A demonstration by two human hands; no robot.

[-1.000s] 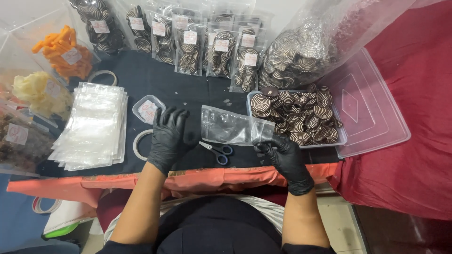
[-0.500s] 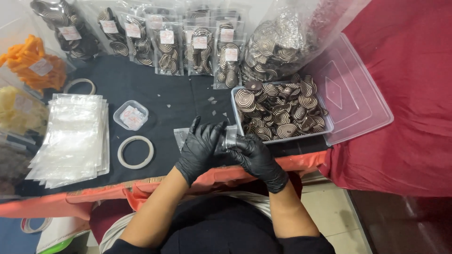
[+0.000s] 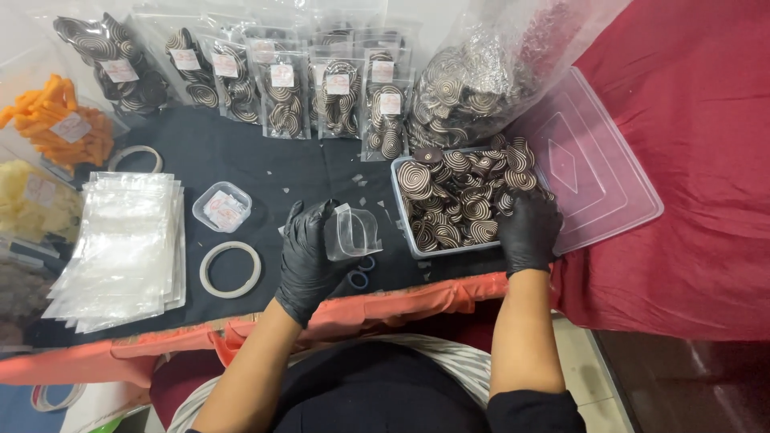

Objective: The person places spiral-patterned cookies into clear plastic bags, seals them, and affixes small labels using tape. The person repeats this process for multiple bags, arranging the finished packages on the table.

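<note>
Head view: left hand (image 3: 309,256), black glove, holds a clear pouch (image 3: 351,232) upright with its mouth open, just above the dark surface (image 3: 241,160). Right hand (image 3: 525,228), gloved too, fingers curled down into the clear tub (image 3: 405,212) of brown-and-cream spiral cookies (image 3: 457,200); can't tell if it grips any. Blue scissors (image 3: 359,277) under the pouch. Empty pouch stack (image 3: 120,248) and tape ring (image 3: 230,269) to the left.

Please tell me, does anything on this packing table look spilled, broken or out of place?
Mostly tidy. Small pale crumbs lie scattered on the dark cloth beside the tub of swirl cookies, and blue-handled scissors sit partly hidden under the clear pouch in the left hand. Nothing looks damaged.
</note>
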